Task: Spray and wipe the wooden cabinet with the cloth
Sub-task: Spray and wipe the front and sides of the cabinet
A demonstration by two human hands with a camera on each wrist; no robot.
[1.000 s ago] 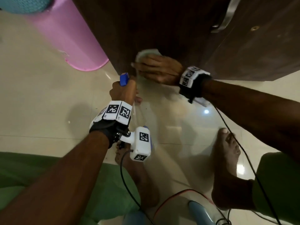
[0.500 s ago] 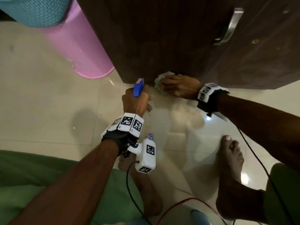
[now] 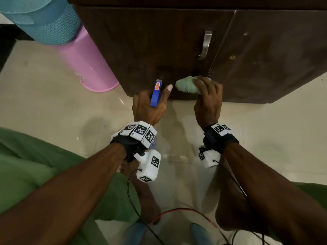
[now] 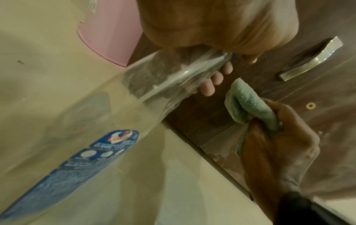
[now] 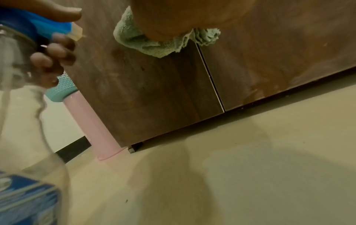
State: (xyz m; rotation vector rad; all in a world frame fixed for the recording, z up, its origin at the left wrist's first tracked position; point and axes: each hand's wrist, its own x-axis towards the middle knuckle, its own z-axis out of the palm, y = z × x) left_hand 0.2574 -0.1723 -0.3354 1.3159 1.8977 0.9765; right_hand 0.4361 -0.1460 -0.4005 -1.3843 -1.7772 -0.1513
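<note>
A dark wooden cabinet [image 3: 159,50] with two doors fills the top of the head view; a metal handle [image 3: 205,45] sits near the door seam. My left hand [image 3: 148,105] grips a clear spray bottle [image 4: 154,85] by its neck, its blue nozzle [image 3: 156,92] pointing at the left door. My right hand [image 3: 208,96] holds a bunched pale green cloth [image 3: 187,84] low against the cabinet, close to the seam [image 5: 210,76]. In the right wrist view the cloth [image 5: 154,44] hangs under my palm, near the wood.
A pink cylinder [image 3: 85,64] stands left of the cabinet with a teal textured roll [image 3: 44,20] on it. The floor [image 3: 44,103] is glossy beige tile. My bare feet and green-clad knees are below, with black and red cables [image 3: 177,211] trailing between them.
My right hand has drawn the cloth rightward along the cabinet's lower part, from the left door to the seam. My left hand with the bottle has risen closer to the door.
</note>
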